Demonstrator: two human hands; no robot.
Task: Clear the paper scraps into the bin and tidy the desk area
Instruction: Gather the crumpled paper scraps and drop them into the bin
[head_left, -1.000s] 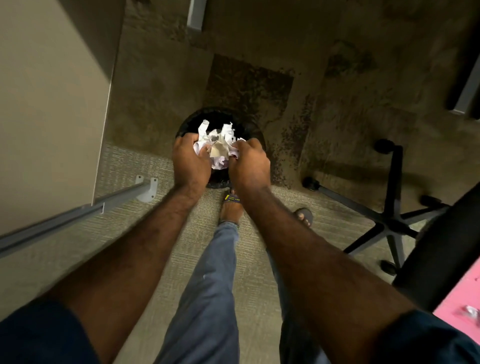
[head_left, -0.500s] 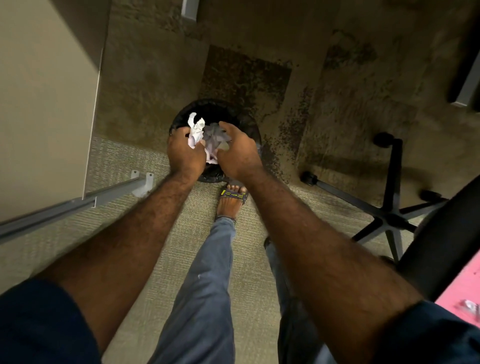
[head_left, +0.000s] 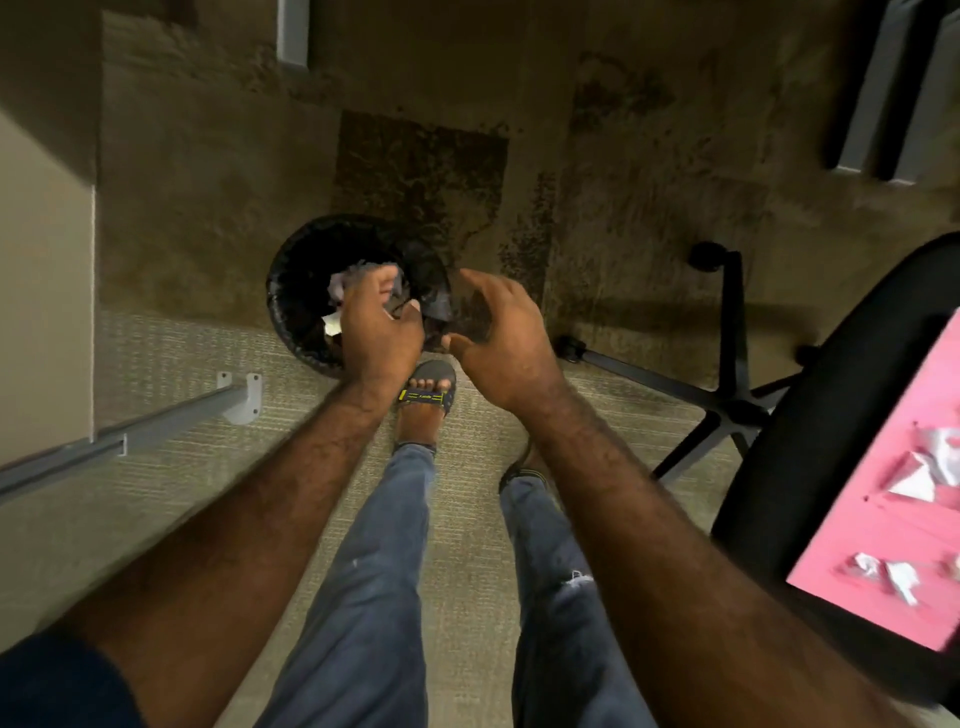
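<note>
A crumpled wad (head_left: 363, 283) sits in the bin (head_left: 301, 291), left hand (head_left: 379, 332) loosely on it, right hand (head_left: 498, 332) released. More scraps (head_left: 919, 478) wait on the pink table (head_left: 857, 519) (plenty left).

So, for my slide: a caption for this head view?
Left hand drops paper scraps into the bin; right hand open.

Our bin (head_left: 291, 291) sits on the floor ahead of our feet, paper scraps (head_left: 340, 283) inside; the office chair (head_left: 727, 405) stands right, with more scraps (head_left: 914, 475) on the surface (head_left: 857, 519) beyond.
</note>
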